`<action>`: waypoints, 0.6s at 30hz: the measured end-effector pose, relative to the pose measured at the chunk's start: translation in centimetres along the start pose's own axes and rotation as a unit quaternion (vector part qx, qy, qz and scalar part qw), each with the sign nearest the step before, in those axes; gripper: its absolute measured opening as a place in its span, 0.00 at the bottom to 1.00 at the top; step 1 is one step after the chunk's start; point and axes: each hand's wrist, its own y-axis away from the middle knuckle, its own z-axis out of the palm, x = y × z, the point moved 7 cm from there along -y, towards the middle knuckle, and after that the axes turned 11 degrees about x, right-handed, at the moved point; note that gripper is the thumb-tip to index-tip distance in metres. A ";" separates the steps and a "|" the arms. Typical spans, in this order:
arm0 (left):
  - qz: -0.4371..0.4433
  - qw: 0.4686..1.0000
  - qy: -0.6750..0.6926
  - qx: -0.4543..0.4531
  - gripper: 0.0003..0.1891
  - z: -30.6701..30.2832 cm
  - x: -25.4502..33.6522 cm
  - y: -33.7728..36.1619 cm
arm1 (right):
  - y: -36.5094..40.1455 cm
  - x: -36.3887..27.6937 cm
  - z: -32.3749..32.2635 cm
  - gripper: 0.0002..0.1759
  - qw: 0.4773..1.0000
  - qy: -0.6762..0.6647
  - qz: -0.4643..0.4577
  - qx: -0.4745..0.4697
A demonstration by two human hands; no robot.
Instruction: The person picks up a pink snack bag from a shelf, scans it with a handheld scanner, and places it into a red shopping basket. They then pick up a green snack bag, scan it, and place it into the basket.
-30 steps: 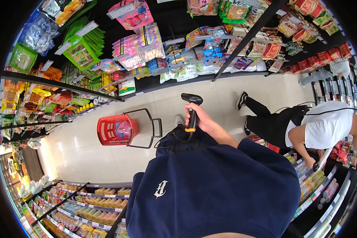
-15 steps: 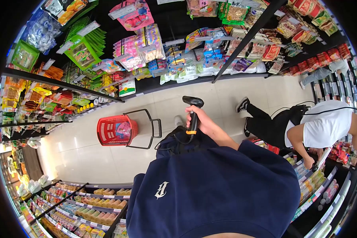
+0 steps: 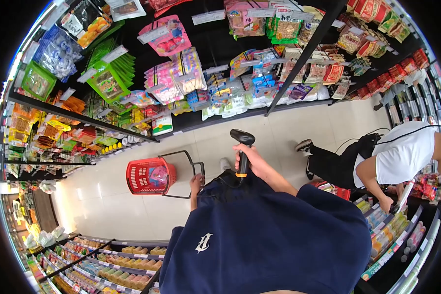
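With the right hand (image 3: 248, 154) wrapped round the scanner (image 3: 243, 137), the left hand (image 3: 196, 184), grip unclear, meets the handle (image 3: 203, 169), likely the best hold for the stiff, probably light basket (image 3: 172, 173) at nine o'clock.

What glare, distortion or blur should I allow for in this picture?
Head view: fisheye bowing curves the lower-left shelves and the corners go black. Head view: glare whitens the floor at left. Head view: print on the price tags is illegible; the scanner reads clearly.
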 end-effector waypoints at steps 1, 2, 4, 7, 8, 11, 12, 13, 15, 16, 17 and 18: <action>-0.021 0.996 0.080 0.023 0.29 0.1 5.5 2.3 | 0.0 -0.5 0.4 0.15 1.000 0.023 -0.020 0.004; 0.026 0.995 0.093 -0.006 0.30 0.6 11.3 4.5 | -0.1 -0.9 1.0 0.15 0.998 0.048 -0.040 0.006; 0.094 0.984 0.130 -0.074 0.31 1.7 21.5 8.9 | 0.0 -1.7 2.9 0.14 0.994 0.097 -0.056 -0.003; 0.148 0.962 0.178 -0.141 0.31 3.6 29.3 12.9 | -1.9 -0.5 5.3 0.15 0.973 0.182 -0.118 -0.080; 0.177 0.948 0.198 -0.174 0.31 4.2 31.1 13.9 | -2.2 0.0 6.3 0.16 0.962 0.228 -0.120 -0.092; 0.122 0.964 0.210 -0.109 0.26 4.9 31.7 14.1 | -1.4 0.3 9.5 0.24 0.854 0.407 -0.283 -0.157; 0.120 0.960 0.242 -0.079 0.25 4.6 32.3 14.4 | -0.9 0.0 10.1 0.27 0.832 0.452 -0.286 -0.150; 0.087 0.952 0.291 -0.043 0.21 3.8 31.5 14.0 | -1.0 0.0 10.7 0.26 0.814 0.488 -0.256 -0.181; 0.075 0.941 0.326 0.051 0.18 1.6 30.4 13.6 | -0.9 -1.6 11.7 0.23 0.816 0.488 -0.198 -0.240; 0.085 0.929 0.346 0.099 0.17 0.4 29.9 13.4 | -1.0 -2.9 12.5 0.22 0.834 0.451 -0.169 -0.268; 0.101 0.920 0.366 0.091 0.16 -0.4 29.9 13.2 | -5.1 -3.2 11.8 0.16 0.850 0.402 -0.240 -0.240; 0.093 0.920 0.358 0.132 0.15 -1.8 29.4 13.4 | -7.4 -5.8 12.0 0.15 0.855 0.377 -0.298 -0.193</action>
